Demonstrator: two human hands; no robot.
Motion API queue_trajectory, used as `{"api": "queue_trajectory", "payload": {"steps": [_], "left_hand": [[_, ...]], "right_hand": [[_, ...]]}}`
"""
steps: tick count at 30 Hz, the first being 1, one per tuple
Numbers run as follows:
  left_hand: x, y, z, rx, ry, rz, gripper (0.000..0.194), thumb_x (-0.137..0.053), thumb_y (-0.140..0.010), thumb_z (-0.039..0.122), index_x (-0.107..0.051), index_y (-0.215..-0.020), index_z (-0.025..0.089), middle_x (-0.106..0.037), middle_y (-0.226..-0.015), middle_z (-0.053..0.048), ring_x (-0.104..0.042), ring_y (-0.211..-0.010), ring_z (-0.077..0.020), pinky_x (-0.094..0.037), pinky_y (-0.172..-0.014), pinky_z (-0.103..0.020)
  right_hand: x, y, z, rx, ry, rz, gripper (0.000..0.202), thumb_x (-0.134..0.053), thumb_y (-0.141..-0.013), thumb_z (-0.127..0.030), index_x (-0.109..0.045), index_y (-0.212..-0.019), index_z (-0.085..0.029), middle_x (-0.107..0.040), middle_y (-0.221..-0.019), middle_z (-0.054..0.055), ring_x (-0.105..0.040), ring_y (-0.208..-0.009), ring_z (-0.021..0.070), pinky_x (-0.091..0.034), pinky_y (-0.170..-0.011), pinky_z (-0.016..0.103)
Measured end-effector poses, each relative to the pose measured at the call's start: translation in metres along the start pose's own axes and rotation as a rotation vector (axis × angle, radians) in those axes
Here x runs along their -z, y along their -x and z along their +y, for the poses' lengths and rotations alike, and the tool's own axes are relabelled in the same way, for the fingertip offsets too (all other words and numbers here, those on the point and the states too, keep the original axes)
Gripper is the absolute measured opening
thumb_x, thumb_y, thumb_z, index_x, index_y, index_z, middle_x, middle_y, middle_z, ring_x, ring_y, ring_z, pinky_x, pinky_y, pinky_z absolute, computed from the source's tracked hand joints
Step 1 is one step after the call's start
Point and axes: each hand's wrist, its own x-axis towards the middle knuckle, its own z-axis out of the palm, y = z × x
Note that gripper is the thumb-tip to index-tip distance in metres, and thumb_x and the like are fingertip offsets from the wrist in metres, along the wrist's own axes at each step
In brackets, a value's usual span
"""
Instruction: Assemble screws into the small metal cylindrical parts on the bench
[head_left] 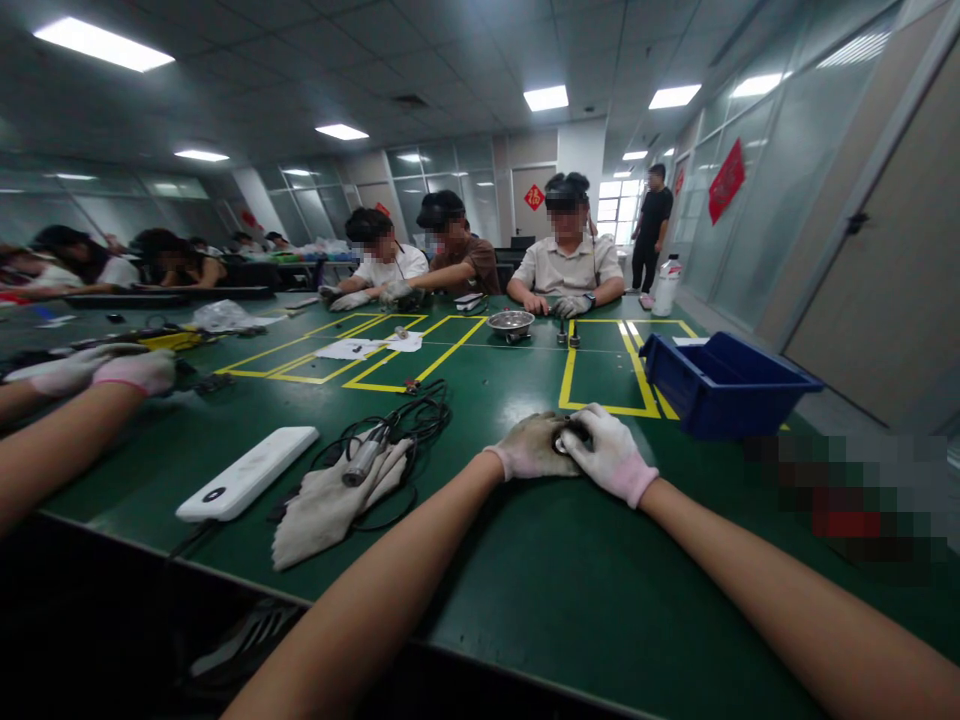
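Note:
My left hand point(531, 448), in a soiled grey-white glove with a pink cuff, is closed around a small round metal part point(561, 442) with a dark rim and a shiny middle. From the other side my right hand point(613, 458), in a cleaner white glove, grips the same part with thumb and fingers. Both hands meet just above the green table point(517, 560). Fingers cover most of the part, so its full shape cannot be made out.
Right of my hands stands a blue bin point(731, 395). To the left lie a loose glove point(319, 515), a cabled metal tool point(365, 460) and a white device point(247, 473). Beyond are a metal bowl point(511, 322), yellow tape lines and co-workers; another person's gloved hands point(135, 370) are at left.

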Motion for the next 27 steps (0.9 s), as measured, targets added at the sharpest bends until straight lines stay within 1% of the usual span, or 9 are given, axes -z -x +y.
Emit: {"api": "queue_trajectory", "payload": {"steps": [4, 6, 9, 14, 17, 20, 24, 27], "left_hand": [[0.005, 0.007, -0.003, -0.032, -0.015, -0.002, 0.034, -0.061, -0.076, 0.042, -0.064, -0.103, 0.022, -0.060, -0.117, -0.005, -0.054, -0.106, -0.0222, -0.040, -0.094, -0.032], [0.003, 0.008, -0.004, -0.025, -0.031, -0.005, 0.031, -0.059, -0.078, 0.042, -0.064, -0.102, 0.022, -0.059, -0.118, -0.005, -0.053, -0.108, -0.0226, -0.040, -0.094, -0.032], [0.000, 0.007, -0.004, -0.035, -0.040, 0.004, 0.030, -0.059, -0.078, 0.041, -0.065, -0.100, 0.021, -0.060, -0.115, -0.006, -0.053, -0.107, -0.0233, -0.040, -0.094, -0.033], [-0.005, 0.004, -0.004, -0.025, 0.031, 0.052, 0.026, -0.056, -0.080, 0.038, -0.064, -0.096, 0.019, -0.064, -0.103, -0.005, -0.058, -0.095, -0.0205, -0.042, -0.087, -0.031], [-0.007, 0.003, -0.004, -0.003, 0.048, 0.080, 0.026, -0.057, -0.079, 0.038, -0.063, -0.095, 0.018, -0.065, -0.096, -0.005, -0.059, -0.087, -0.0197, -0.044, -0.081, -0.029], [-0.008, 0.003, -0.003, -0.019, 0.048, 0.101, 0.026, -0.058, -0.078, 0.037, -0.062, -0.096, 0.018, -0.065, -0.098, -0.005, -0.060, -0.088, -0.0203, -0.044, -0.081, -0.029], [-0.009, 0.003, -0.003, -0.025, 0.048, 0.100, 0.027, -0.058, -0.078, 0.035, -0.061, -0.100, 0.019, -0.065, -0.100, -0.005, -0.060, -0.092, -0.0210, -0.044, -0.084, -0.030], [-0.009, 0.003, -0.004, -0.021, 0.038, 0.099, 0.027, -0.058, -0.079, 0.035, -0.061, -0.100, 0.019, -0.065, -0.101, -0.006, -0.060, -0.093, -0.0215, -0.044, -0.085, -0.030]], "right_hand": [[-0.002, -0.002, 0.004, -0.075, 0.031, 0.051, 0.020, -0.045, -0.088, -0.034, -0.056, -0.089, -0.018, -0.055, -0.095, 0.005, -0.054, -0.082, 0.0138, -0.041, -0.075, 0.024], [-0.003, -0.003, 0.008, -0.107, 0.037, 0.037, 0.020, -0.045, -0.088, -0.034, -0.056, -0.090, -0.018, -0.056, -0.093, 0.004, -0.055, -0.081, 0.0142, -0.041, -0.074, 0.024], [-0.004, -0.003, 0.011, -0.115, 0.040, 0.009, 0.019, -0.045, -0.087, -0.034, -0.055, -0.090, -0.018, -0.057, -0.088, 0.004, -0.055, -0.080, 0.0146, -0.041, -0.073, 0.025], [-0.005, -0.001, 0.011, -0.086, 0.050, 0.091, 0.022, -0.042, -0.089, -0.035, -0.055, -0.095, -0.018, -0.058, -0.094, 0.006, -0.056, -0.084, 0.0155, -0.042, -0.076, 0.026], [-0.008, -0.002, 0.013, -0.082, 0.047, 0.076, 0.021, -0.044, -0.089, -0.034, -0.055, -0.095, -0.018, -0.058, -0.092, 0.005, -0.056, -0.082, 0.0159, -0.042, -0.074, 0.026], [-0.010, -0.003, 0.014, -0.081, 0.045, 0.053, 0.018, -0.045, -0.088, -0.034, -0.055, -0.090, -0.019, -0.058, -0.089, 0.005, -0.056, -0.080, 0.0156, -0.042, -0.073, 0.026], [-0.010, -0.002, 0.014, -0.084, 0.046, 0.124, 0.022, -0.041, -0.090, -0.035, -0.054, -0.097, -0.019, -0.057, -0.096, 0.006, -0.056, -0.084, 0.0159, -0.042, -0.076, 0.027], [-0.010, -0.002, 0.015, -0.106, 0.053, 0.069, 0.022, -0.042, -0.090, -0.036, -0.054, -0.098, -0.020, -0.057, -0.097, 0.005, -0.056, -0.086, 0.0161, -0.042, -0.077, 0.026]]}}
